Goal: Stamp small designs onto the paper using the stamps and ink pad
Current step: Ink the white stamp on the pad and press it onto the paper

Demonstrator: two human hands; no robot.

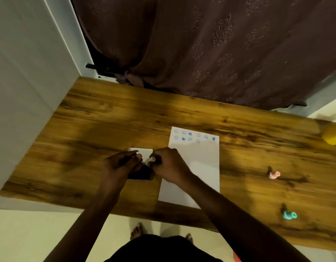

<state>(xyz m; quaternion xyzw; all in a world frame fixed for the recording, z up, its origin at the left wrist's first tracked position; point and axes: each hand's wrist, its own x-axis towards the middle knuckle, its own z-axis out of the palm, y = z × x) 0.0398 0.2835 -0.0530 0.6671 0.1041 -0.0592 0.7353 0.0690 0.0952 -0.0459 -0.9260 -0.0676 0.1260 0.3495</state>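
Both hands meet over the ink pad at the centre of the frame, beside the partly stamped paper

The right hand [169, 165] is closed around a small pale stamp [151, 160], pinched at the fingertips just above the dark ink pad [139, 173]; blur hides whether the stamp touches the pad. The left hand [120, 164] is loosely curled over the pad's left side, and whether it grips the pad cannot be told. The pad's white lid [142, 151] shows just behind the hands. The paper [197, 167] lies just right of the pad on the wooden table [106, 118], with two rows of small blue prints [193, 136] along its top edge. At the right of the frame a pink stamp [274, 174] and a teal stamp [289, 215] lie on the table, well apart from the paper, and a yellow object [333, 134] sits at the right edge
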